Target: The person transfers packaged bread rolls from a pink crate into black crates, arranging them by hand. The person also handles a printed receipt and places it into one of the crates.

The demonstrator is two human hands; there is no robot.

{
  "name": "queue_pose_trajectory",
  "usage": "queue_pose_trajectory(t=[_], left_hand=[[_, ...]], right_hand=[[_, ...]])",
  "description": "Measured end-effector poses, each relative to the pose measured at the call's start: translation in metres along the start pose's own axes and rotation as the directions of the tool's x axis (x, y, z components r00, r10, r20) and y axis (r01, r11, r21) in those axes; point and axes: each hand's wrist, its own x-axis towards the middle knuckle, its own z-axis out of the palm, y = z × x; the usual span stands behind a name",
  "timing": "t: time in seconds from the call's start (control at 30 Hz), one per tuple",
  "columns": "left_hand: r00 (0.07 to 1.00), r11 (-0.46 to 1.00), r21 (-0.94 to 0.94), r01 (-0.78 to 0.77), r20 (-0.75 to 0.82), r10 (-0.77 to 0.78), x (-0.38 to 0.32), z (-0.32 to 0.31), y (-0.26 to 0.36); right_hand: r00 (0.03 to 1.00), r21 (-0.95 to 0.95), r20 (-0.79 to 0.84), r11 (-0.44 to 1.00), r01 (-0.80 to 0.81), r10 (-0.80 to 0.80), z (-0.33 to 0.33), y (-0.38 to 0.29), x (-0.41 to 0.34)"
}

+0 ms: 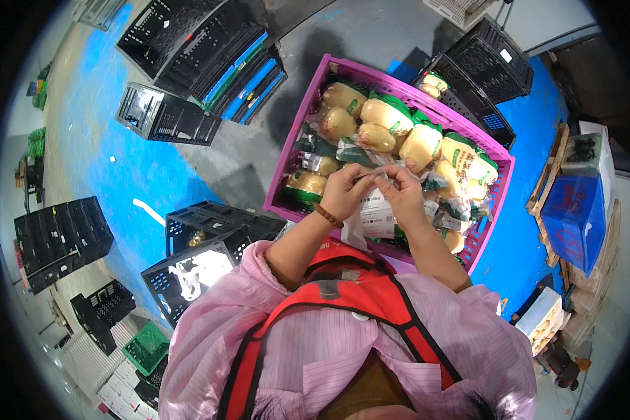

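Observation:
My left hand (343, 192) and my right hand (400, 193) meet over the near half of a magenta plastic crate (388, 81). Between their fingertips they pinch the upper edge of a strip of printed white labels (377, 215), which hangs down towards my chest. A beaded bracelet sits on my left wrist. The crate holds several pale, rounded vegetables in clear and green plastic bags (387, 115), lying in uneven rows under and beyond my hands. Some of the bags bear green print.
Black folding crates (189, 52) with blue ones are stacked at the upper left. More black crates (215, 231) stand left of my body, and others (488, 58) behind the magenta crate. On the right are a wooden pallet (548, 189) and a blue box (577, 220).

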Motion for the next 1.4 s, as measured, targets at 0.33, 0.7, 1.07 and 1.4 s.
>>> queue_pose_trajectory(t=[0.33, 0.7, 1.07, 1.4], left_hand=[[0.984, 0.949, 0.260, 0.176, -0.086, -0.159, 0.043, -0.049, 0.004], [0.961, 0.542, 0.794, -0.274, 0.199, 0.195, 0.059, -0.027, -0.033], [0.914, 0.693, 0.614, -0.378, 0.368, 0.173, 0.061, -0.041, -0.048], [0.926, 0.483, 0.790, -0.376, 0.328, 0.185, 0.081, -0.079, -0.036]], right_hand=[[0.987, -0.036, -0.158, 0.999, 0.006, -0.011, 0.025, 0.013, 0.080], [0.773, -0.616, 0.597, 0.740, 0.272, 0.213, 0.024, -0.015, 0.229], [0.704, -0.694, 0.672, 0.526, 0.492, 0.229, 0.027, 0.010, 0.242], [0.703, -0.552, 0.451, 0.447, 0.704, -0.551, 0.034, 0.049, 0.182]])
